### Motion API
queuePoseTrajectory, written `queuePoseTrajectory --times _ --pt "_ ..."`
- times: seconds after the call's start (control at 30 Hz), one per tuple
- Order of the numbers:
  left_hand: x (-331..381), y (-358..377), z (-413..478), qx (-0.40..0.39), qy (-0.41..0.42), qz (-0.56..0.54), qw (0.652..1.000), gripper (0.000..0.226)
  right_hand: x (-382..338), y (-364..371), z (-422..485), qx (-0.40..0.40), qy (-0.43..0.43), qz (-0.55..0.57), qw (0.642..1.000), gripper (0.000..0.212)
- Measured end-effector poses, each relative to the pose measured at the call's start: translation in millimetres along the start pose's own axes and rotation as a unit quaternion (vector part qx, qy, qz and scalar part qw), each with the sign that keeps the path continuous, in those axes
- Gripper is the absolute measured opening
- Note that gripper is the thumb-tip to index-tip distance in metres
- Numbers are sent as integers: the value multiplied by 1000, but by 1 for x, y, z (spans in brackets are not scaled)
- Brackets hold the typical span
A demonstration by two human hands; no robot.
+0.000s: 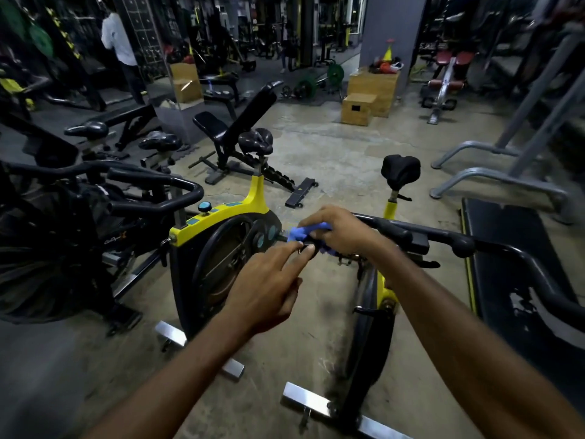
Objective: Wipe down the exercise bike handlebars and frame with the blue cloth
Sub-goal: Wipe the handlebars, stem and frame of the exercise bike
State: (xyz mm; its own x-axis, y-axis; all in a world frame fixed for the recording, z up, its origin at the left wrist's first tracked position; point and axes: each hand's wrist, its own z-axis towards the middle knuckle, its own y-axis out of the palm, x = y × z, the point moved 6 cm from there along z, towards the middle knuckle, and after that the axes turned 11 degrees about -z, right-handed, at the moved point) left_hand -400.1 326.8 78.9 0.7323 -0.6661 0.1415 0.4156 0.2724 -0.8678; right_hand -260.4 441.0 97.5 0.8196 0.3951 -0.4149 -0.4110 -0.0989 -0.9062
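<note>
Head view is showing the exercise bike (367,312) standing beneath its black handlebars (443,237); a second yellow bike (221,213) is standing just left of the handlebars; the right grip (338,229) is curling round the blue cloth (300,233), pressing it on the handlebars' left end; the left grip (269,280) is holding nothing, two straight fingers (291,258) touching that end just below the cloth.

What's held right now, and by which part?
The right hand grips the blue cloth by its bunched middle, against the handlebar; the left hand holds nothing.
</note>
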Motion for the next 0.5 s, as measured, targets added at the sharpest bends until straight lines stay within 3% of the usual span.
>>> queuePoseTrajectory --times 0.1,0.2,0.27,0.37,0.5 --pt "-6 -4 8 13 44 -6 999 52 15 4 14 -15 37 -62 997 33" --pt "-17 -6 14 21 59 -27 998 51 22 7 19 50 89 -122 987 36" --pt "-29 -5 17 23 55 -50 997 49 16 7 15 78 85 -71 991 35" --pt "-45 -1 22 7 55 -103 993 43 12 14 16 16 40 -31 999 33" --pt "-61 8 32 -32 14 -186 982 44 32 17 29 66 119 -96 986 37"
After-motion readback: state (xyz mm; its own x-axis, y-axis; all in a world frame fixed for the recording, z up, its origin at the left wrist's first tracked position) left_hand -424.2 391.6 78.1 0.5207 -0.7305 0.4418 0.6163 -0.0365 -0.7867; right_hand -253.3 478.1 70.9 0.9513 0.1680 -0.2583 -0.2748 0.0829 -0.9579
